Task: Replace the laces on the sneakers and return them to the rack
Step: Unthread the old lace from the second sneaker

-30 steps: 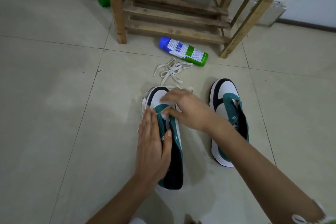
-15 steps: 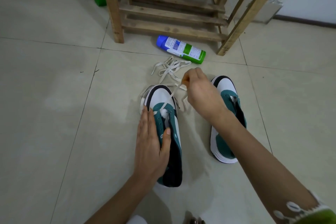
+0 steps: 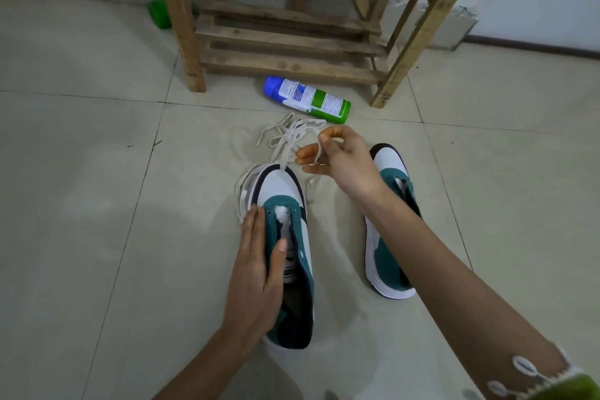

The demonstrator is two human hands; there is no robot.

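Observation:
Two teal, white and black sneakers stand on the tiled floor, toes pointing away from me. My left hand (image 3: 259, 269) lies along the left sneaker (image 3: 285, 204), fingers on its outer side and thumb on the tongue. My right hand (image 3: 337, 159) hovers beyond that shoe's toe and pinches a white lace (image 3: 319, 153). A loose lace (image 3: 285, 136) lies tangled on the floor just beyond the toe, and another loop of lace (image 3: 242, 185) curls round the toe's left side. The right sneaker (image 3: 389, 237) stands partly behind my right forearm.
A wooden rack (image 3: 292, 42) with slatted shelves stands against the wall ahead. A blue and green spray can (image 3: 308, 99) lies on its side in front of the rack. A small green object (image 3: 159, 14) sits left of the rack's leg.
My right hand left the left sneaker's eyelets and moved away past the toe, drawing a white lace up with it. My left hand stayed on the shoe.

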